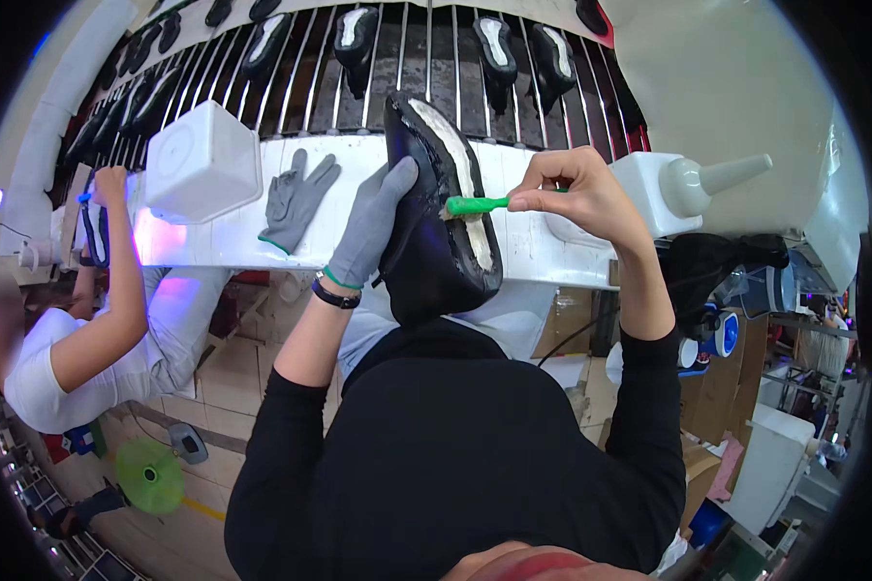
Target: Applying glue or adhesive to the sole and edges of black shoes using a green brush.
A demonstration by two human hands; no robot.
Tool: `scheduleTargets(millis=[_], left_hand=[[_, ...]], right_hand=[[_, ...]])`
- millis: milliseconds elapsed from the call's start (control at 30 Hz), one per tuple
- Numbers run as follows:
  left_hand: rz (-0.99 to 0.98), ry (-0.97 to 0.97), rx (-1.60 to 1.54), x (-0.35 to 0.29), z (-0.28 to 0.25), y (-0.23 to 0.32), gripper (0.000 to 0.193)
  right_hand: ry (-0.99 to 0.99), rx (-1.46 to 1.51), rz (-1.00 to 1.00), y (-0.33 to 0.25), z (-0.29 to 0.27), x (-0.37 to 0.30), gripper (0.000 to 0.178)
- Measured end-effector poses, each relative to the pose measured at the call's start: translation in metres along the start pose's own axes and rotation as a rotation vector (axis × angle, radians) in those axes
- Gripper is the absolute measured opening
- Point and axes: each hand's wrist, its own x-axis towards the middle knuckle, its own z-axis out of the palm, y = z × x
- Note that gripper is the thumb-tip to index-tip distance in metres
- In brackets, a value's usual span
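A black shoe upper point(421, 232) is tilted up in front of me, its underside turned to the right with a pale strip along the middle. My left hand point(366, 225), in a grey glove, grips it from the left side. Bare, my right hand point(576, 194) pinches a green-handled brush point(480, 205) between thumb and fingers. The brush's tip touches the underside of the shoe near the pale strip. On the white ledge left of my gloved hand lies a loose grey glove point(298, 201).
Beyond the white ledge point(242, 254), several black shoes rest soles up on a rack of metal rollers point(400, 63). A white container point(203, 163) stands left, a white spouted bottle point(669, 189) right. At far left a co-worker point(77, 358) handles another shoe. A green round fan point(150, 476) stands below.
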Motion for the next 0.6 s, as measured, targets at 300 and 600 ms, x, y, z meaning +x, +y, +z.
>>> scheduleTargets(millis=[300, 600], left_hand=[[-0.147, -0.039, 0.020, 0.005, -0.005, 0.000, 0.050], [-0.411, -0.127, -0.206, 0.003, 0.000, -0.007, 0.048]], right_hand=[[-0.207, -0.015, -0.094, -0.012, -0.003, -0.009, 0.018], [-0.351, 0.037, -0.200, -0.015, 0.000, 0.006, 0.016]])
